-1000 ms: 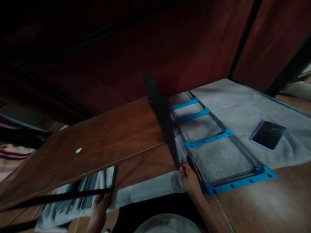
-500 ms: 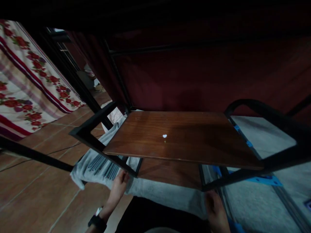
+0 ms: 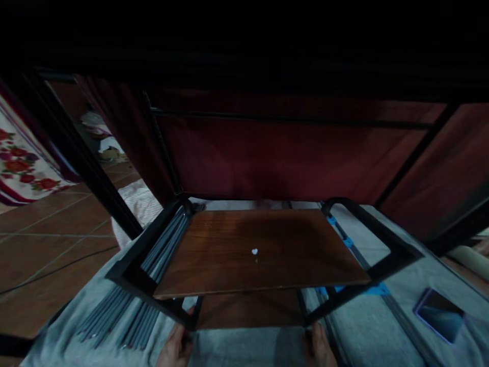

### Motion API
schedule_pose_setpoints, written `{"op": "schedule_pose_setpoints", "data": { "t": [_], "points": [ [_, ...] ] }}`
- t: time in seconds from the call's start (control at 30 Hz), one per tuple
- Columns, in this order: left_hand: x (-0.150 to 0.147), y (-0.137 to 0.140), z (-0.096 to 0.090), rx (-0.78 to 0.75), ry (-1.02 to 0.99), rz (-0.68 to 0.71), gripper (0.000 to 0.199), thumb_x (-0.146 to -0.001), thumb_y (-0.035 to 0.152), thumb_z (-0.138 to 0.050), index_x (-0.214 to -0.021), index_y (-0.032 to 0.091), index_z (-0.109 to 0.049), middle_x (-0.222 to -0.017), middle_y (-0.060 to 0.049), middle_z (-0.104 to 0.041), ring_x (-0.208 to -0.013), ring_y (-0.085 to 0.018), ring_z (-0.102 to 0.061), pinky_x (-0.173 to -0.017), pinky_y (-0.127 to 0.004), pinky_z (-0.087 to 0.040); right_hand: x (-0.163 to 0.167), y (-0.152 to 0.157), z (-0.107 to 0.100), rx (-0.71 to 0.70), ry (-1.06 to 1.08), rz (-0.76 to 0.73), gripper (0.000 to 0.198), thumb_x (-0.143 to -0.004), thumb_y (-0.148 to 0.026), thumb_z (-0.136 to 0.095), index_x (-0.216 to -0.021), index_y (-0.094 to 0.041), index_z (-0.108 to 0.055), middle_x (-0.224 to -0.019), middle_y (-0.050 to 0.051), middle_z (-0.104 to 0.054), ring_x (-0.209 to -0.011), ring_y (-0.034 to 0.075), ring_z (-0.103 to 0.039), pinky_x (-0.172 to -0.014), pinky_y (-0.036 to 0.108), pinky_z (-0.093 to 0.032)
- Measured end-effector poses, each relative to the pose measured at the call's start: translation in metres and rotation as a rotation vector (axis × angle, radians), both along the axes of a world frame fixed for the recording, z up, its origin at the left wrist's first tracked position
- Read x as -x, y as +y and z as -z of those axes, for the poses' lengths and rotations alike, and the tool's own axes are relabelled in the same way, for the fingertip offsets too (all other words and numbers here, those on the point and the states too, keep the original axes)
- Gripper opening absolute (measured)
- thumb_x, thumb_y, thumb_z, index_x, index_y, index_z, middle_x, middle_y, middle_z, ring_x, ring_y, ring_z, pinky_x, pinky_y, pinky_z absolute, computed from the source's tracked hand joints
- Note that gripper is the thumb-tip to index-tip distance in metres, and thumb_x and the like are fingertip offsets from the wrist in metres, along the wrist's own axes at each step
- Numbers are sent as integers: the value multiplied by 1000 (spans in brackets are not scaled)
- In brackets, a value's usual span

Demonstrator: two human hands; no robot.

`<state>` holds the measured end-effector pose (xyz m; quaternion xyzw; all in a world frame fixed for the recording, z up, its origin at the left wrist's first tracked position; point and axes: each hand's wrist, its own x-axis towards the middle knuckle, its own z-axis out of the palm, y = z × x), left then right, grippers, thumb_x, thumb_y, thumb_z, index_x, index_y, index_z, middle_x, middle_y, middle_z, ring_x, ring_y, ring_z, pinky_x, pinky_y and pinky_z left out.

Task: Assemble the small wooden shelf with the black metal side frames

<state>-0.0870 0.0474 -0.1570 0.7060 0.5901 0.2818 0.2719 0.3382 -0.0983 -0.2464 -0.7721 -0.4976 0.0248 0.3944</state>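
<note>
A two-tier rack with a brown wooden top board (image 3: 229, 270) and black side frames stands on grey cloth in front of me. A small white heart-shaped spot marks the board. Its lower board (image 3: 248, 311) shows beneath the top one. My left hand (image 3: 176, 345) is closed at the near left bottom corner of the black frame, fingers partly hidden. At the near right bottom corner, my right hand (image 3: 319, 346) is closed too, with its fingertips dark and hard to see.
Several grey metal tubes (image 3: 139, 318) lie on the cloth (image 3: 237, 349) at left. Blue-fitted rails (image 3: 397, 316) and a phone (image 3: 439, 313) lie at right. A dark red curtain (image 3: 267, 163) hangs behind black bars. Tiled floor (image 3: 87, 219) with a cable shows at left.
My view has turned right and the rack sits lower in it, appearing more level. Both hands remain by its near bottom corners. The phone now shows fully.
</note>
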Motion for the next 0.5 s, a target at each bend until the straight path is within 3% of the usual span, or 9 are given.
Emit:
{"op": "schedule_pose_setpoints", "data": {
  "t": [0.27,0.37,0.5],
  "points": [
    [-17,2,-11,25,-95,8,55,-74,52,-61,-121,24,-66,-108,-9,-74,-118,-33,-64,-108,-45,-47,22,-2,-32,-13,70,94,43,-86,-44,-43,-119,-21,-60,-112,18,-69,-106,35,-68,-88,49,-58],
    [-20,4,-17,24,-114,-10,58,-75,55,-61,-123,24,-64,-112,-9,-73,-118,-33,-64,-109,-46,-46,27,-5,-46,23,65,54,45,-90,-42,-41,-125,-18,-57,-115,19,-68,-105,32,-68,-89,44,-58],
    [-19,8,-24,45,-97,67,56,-77,50,-60,-126,23,-63,-113,-8,-73,-121,-31,-62,-109,-44,-46,29,-6,-63,26,14,41,47,-92,-44,-38,-125,-15,-55,-114,20,-68,-107,31,-67,-90,45,-57]
  ]
}}
